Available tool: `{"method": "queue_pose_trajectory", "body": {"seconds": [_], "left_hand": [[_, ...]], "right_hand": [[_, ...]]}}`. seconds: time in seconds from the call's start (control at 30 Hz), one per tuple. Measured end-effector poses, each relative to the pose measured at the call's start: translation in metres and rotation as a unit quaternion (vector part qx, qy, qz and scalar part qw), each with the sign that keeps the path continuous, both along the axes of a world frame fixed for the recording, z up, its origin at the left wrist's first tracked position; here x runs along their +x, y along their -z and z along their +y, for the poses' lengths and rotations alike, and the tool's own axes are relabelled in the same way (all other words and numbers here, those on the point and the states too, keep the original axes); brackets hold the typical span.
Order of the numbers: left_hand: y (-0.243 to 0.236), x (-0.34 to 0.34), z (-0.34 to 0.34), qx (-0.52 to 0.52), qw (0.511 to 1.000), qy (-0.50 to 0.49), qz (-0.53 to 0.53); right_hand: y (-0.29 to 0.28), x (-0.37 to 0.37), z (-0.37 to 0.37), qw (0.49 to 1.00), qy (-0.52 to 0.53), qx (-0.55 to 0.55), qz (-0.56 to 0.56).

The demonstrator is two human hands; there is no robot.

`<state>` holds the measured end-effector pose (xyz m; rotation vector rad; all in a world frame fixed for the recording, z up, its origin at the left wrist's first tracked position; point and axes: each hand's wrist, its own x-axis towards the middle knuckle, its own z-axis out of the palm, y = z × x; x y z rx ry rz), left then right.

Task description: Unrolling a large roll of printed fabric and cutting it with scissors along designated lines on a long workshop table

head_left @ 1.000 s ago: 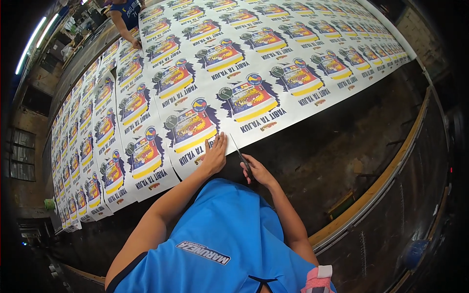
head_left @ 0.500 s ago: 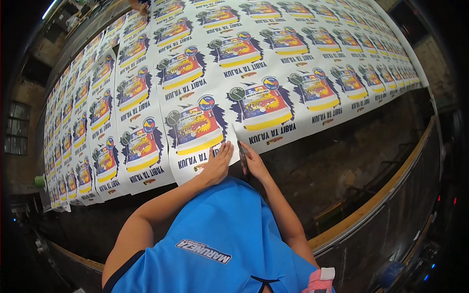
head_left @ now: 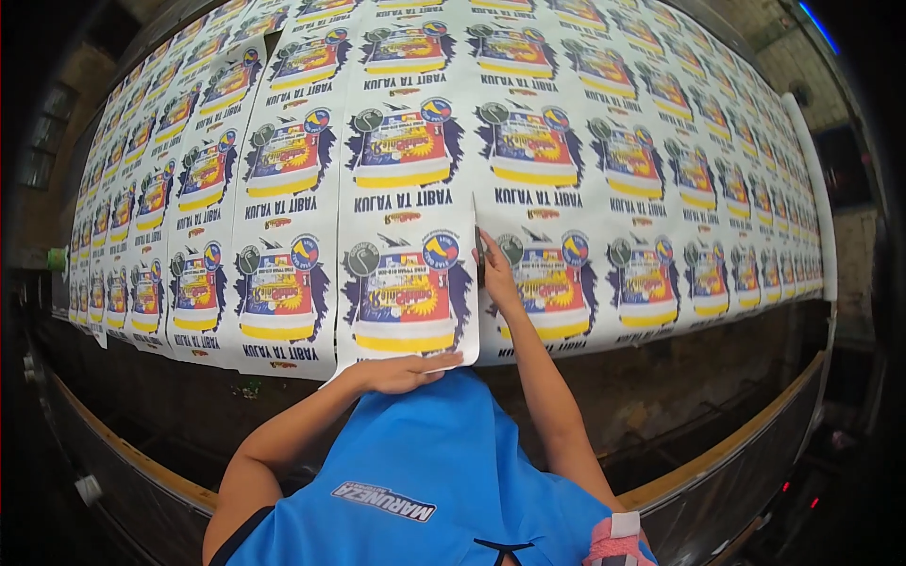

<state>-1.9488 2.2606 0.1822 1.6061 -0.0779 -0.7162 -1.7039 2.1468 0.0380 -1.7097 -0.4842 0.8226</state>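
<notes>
Two hands, smooth printed sheet, slim, probably metal scissors.

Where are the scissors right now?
In the head view, the scissors are slightly right of centre, in the right hand, beside the printed sheet's cut edge.

Head view: L cam of side-by-side fisheye pr., head-worn, pic. upright, unmirrored. Faces down & fwd., looking over blue shirt at btm. edge. L hand & R hand at close range, nr. mid-frame; printed sheets run beyond to top edge. V. wide field: wooden rail, lower R, bows twd. dark rim.
</notes>
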Motion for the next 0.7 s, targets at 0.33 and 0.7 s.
{"method": "queue_pose_trajectory", "body": {"seconds": [0.33,0.7], "left_hand": [[0.03,-0.034,0.082,-0.159,0.907,-0.154,0.358],[0.049,-0.075,0.108,-0.377,0.678,-0.368,0.513]], "right_hand": [[0.003,0.127,0.141,0.998,0.013,0.052,0.019],[0.023,0.303,0.304,0.999,0.022,-0.004,-0.027]]}}
